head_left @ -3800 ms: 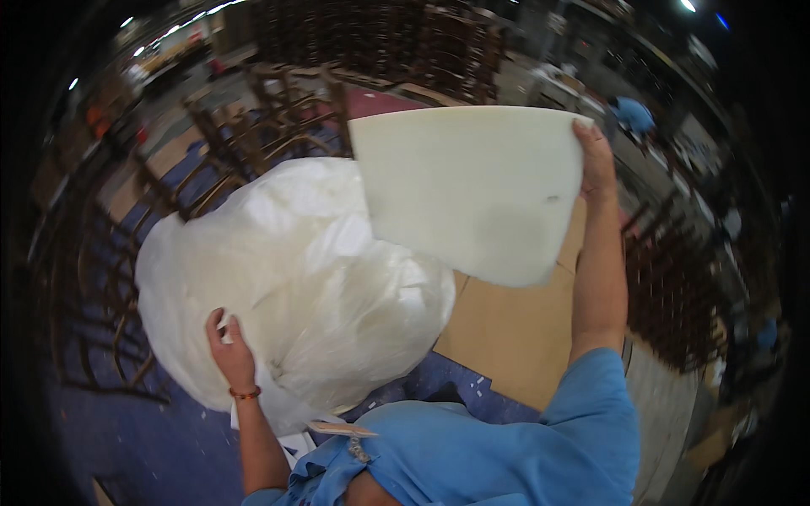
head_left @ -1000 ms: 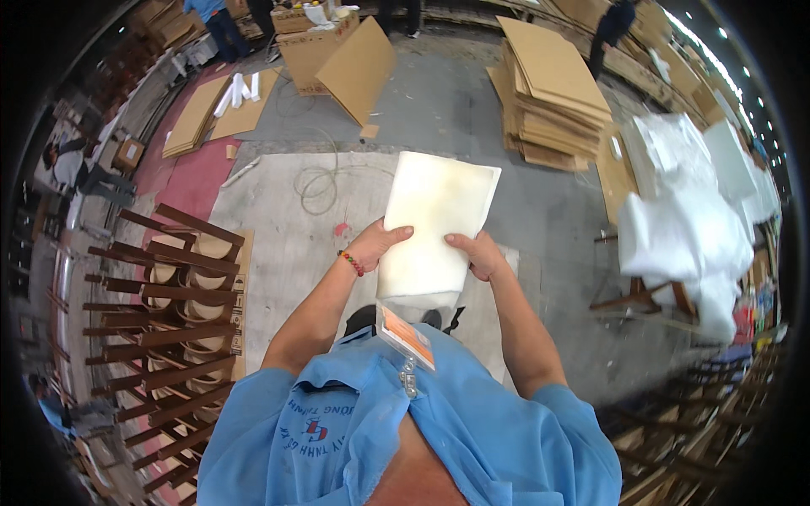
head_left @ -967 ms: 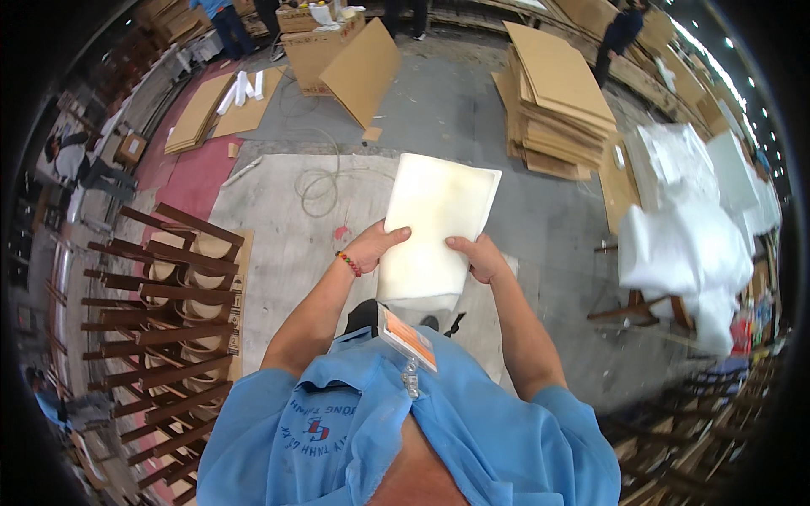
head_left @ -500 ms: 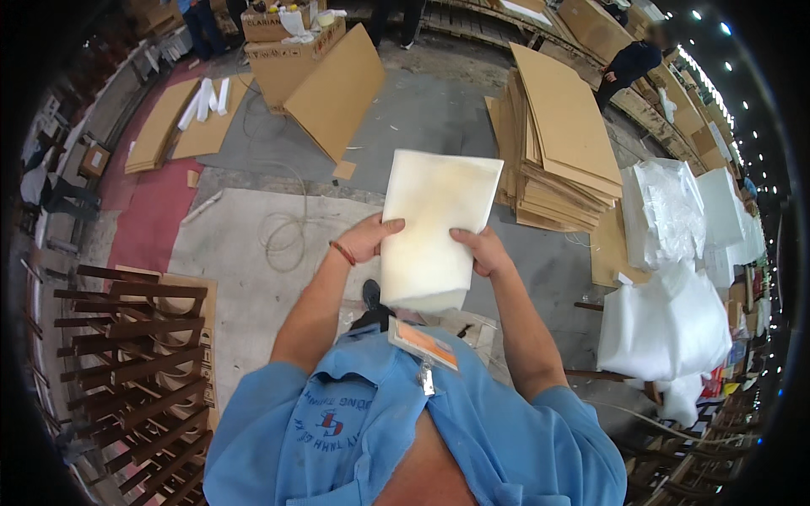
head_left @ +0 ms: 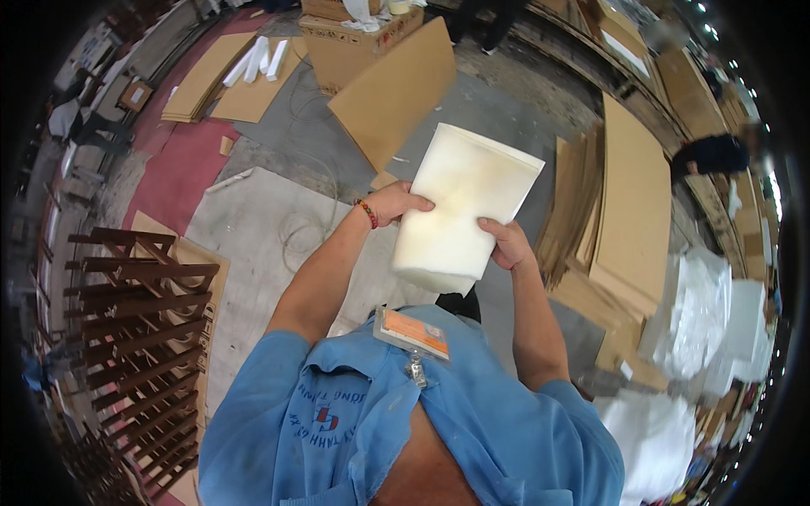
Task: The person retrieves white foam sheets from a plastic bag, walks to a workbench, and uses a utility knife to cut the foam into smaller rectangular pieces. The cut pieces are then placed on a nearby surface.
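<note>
I see both hands grasping a white foam sheet (head_left: 462, 211) at centre frame: left hand (head_left: 395, 202) on its left edge, right hand (head_left: 506, 243) on its right. Cardboard stacks (head_left: 629, 211) lie right, wooden chair frames (head_left: 139, 295) lower left.

Held up at chest height between left grip (head_left: 396, 202) and right grip (head_left: 504, 244): white foam slab (head_left: 462, 211), blocking the view straight ahead. Open grey floor (head_left: 261, 228) at 10 o'clock, crossed by a loose cable loop (head_left: 308, 240). Hemmed at 3 o'clock by stacked cardboard sheets (head_left: 629, 211), at 12 by a leaning cardboard panel (head_left: 396, 88), at 8 by dark wooden chair frames (head_left: 139, 312). Bagged white bundles (head_left: 700, 320) at 4 o'clock.
</note>
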The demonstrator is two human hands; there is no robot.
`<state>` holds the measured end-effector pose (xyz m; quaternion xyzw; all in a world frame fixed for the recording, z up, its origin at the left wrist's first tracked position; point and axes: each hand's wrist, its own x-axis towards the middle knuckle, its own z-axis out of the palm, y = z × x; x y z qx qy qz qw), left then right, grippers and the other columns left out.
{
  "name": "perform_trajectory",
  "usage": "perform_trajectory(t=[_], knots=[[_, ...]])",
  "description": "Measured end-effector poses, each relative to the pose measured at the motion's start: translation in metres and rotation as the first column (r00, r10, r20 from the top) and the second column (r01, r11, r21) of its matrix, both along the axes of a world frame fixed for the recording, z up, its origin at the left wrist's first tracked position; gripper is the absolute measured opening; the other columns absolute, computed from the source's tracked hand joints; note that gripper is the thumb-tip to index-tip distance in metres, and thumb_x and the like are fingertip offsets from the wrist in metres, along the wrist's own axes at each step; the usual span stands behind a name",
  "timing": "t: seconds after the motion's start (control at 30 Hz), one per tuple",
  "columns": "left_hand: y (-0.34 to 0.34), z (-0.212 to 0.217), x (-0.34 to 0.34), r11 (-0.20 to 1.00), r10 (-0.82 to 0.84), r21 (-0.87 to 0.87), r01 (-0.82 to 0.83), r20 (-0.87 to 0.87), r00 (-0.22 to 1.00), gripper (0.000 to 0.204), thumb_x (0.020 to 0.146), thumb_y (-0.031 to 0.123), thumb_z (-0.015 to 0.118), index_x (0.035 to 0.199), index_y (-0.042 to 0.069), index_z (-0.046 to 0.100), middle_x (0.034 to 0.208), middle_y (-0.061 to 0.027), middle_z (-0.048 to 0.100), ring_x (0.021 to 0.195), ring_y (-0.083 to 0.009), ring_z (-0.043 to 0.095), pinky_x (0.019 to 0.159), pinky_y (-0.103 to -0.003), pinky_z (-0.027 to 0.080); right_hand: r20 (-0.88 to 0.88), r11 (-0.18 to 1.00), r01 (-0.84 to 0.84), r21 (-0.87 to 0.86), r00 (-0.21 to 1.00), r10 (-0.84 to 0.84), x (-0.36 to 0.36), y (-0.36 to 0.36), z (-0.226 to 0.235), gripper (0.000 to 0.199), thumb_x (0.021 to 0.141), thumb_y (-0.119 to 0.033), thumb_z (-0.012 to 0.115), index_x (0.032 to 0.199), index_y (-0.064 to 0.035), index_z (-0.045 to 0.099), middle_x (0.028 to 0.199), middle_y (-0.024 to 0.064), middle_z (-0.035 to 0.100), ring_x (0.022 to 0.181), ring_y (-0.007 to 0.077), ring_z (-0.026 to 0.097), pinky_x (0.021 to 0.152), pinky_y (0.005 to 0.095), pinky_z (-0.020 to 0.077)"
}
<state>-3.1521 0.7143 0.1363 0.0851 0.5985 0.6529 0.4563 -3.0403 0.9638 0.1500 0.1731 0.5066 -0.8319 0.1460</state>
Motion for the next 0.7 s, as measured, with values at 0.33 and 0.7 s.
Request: perform_trajectory(t=[0.33,0.7], knots=[[0.108,-0.004,-0.152,0.953,0.245,0.141,-0.270,0.172,0.954,0.060,0.084,0.029,0.074,0.131,0.001,0.050,0.120,-0.0102,0.063,0.104,-0.0189,0.063,0.087,-0.035,0.053,-0.089,0.958,-0.260,0.125,0.958,0.271,-0.241,0.130,-0.024,0.053,0.079,-0.009,0.073,0.127,0.0037,0.053,0.115,0.0152,0.065,0.101,0.0256,0.064,0.085,0.0353,0.0527],[0.140,-0.027,-0.271,0.658,0.747,0.079,-0.749,0.063,0.662,0.044,0.084,0.003,0.062,0.126,-0.002,0.053,0.118,-0.0141,0.063,0.102,-0.0229,0.064,0.090,-0.037,0.052,-0.013,0.846,-0.517,0.126,0.852,0.523,-0.441,0.138,-0.046,0.054,0.077,0.002,0.073,0.127,-0.0027,0.054,0.118,0.0119,0.064,0.107,0.0257,0.061,0.092,0.0391,0.0494]])
